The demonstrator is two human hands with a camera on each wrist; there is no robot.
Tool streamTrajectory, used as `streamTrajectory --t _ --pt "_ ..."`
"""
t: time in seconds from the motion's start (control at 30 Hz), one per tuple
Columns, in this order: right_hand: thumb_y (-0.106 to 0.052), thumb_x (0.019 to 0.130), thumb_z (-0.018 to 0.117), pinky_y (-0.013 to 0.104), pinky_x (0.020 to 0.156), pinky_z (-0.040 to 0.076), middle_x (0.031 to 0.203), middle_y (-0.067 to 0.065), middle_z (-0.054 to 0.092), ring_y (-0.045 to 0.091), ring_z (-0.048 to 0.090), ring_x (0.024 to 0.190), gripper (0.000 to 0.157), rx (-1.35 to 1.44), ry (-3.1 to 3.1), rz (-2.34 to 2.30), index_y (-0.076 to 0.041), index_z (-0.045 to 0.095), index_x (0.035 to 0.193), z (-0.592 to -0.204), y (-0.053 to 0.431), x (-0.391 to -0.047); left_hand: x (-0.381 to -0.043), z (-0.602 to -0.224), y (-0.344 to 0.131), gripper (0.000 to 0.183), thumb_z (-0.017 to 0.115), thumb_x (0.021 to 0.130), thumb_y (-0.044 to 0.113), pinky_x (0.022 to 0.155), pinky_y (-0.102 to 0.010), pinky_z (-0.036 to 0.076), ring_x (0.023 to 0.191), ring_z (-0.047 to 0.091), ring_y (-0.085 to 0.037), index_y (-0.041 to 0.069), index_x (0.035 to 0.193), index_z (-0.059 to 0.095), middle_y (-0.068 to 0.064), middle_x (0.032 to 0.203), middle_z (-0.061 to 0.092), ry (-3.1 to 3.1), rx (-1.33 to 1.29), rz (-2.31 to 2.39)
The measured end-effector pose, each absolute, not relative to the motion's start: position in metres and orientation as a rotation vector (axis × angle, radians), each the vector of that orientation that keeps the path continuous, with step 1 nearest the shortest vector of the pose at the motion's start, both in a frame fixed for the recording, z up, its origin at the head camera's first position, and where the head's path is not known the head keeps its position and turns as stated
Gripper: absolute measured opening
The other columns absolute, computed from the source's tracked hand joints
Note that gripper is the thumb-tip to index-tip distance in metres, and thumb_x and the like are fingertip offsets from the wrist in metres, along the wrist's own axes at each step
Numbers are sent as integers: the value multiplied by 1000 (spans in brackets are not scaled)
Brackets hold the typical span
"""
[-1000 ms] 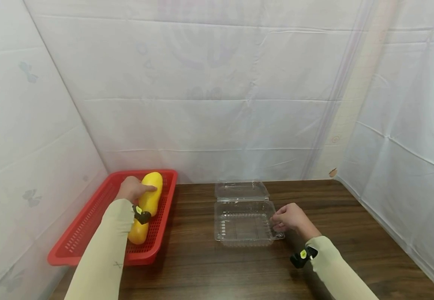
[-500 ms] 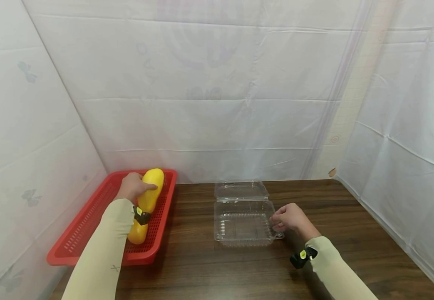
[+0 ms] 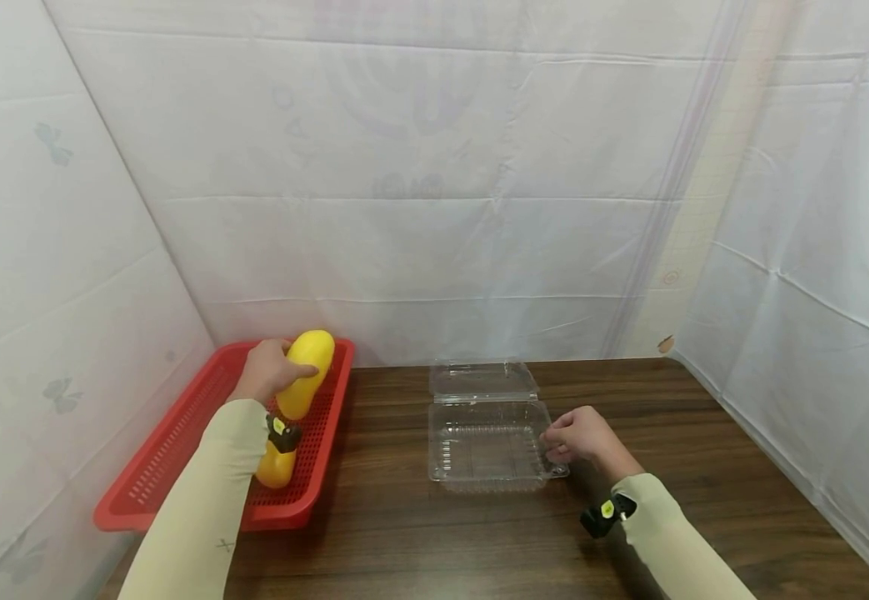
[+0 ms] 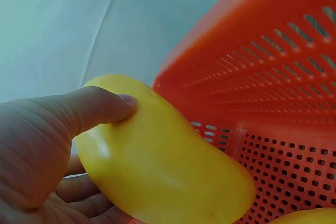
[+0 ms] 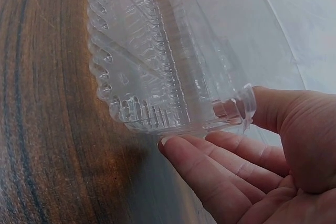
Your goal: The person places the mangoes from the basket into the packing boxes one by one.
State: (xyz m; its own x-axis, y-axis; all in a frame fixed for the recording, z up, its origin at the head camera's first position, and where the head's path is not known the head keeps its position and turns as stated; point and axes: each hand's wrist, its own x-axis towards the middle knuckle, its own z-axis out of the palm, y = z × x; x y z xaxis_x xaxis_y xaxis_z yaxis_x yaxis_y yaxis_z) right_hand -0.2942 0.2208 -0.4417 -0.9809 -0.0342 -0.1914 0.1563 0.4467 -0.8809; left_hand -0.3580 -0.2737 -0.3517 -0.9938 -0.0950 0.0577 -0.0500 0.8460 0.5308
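In the head view my left hand (image 3: 262,372) holds a yellow mango (image 3: 312,353) by its upper part, over the far end of a red plastic basket (image 3: 164,440). The left wrist view shows the thumb (image 4: 100,109) across the mango's near side and the fingers behind it, partly hidden. A second yellow mango (image 3: 277,470) lies in the basket, partly covered by the left wrist. To the right, a clear plastic clamshell box (image 3: 490,457) rests on the table with its lid raised back. My right hand (image 3: 586,435) pinches the box's right side wall between thumb and fingers.
The brown wood-grain table (image 3: 397,542) extends between the basket and the box and along the front. White sheeting (image 3: 404,250) stands as walls at the back and both sides. The open lid (image 3: 482,380) reaches close to the back wall.
My left hand has lifted the mango slightly, tilting its top up and to the right and moving it away from the second mango. The right hand and box stay in place.
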Motion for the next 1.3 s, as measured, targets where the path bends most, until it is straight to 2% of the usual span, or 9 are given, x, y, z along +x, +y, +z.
streamTrajectory --t 0.33,0.6,0.9,1.3 --pt "-5 84 64 34 61 57 77 16 70 20 69 65 18 47 2500 -1544 11 68 92 -442 225 -295 -356 -344 -268 74 74 77 38 83 -49 49 98 56 -34 -2 133 47 -24 119 57 -2891 5 -851" --pt "-5 83 65 34 60 57 75 16 70 21 68 64 16 77 2517 -1544 9 69 90 -442 224 -294 -351 -334 -261 72 74 77 37 81 -47 50 100 57 -34 -1 133 47 -23 121 57 -2872 -47 -865" --pt "-5 83 64 34 60 57 75 17 70 21 68 64 17 83 2532 -1540 10 69 90 -440 224 -294 -352 -324 -252 76 73 78 36 87 -51 47 108 54 -35 4 139 42 -21 129 53 -2877 -125 -898" --pt "-5 83 65 34 60 57 74 15 70 20 68 64 16 80 2538 -1537 9 69 89 -443 224 -296 -351 -323 -237 71 74 77 36 86 -48 49 103 55 -32 7 136 46 -16 125 57 -2887 -194 -921"
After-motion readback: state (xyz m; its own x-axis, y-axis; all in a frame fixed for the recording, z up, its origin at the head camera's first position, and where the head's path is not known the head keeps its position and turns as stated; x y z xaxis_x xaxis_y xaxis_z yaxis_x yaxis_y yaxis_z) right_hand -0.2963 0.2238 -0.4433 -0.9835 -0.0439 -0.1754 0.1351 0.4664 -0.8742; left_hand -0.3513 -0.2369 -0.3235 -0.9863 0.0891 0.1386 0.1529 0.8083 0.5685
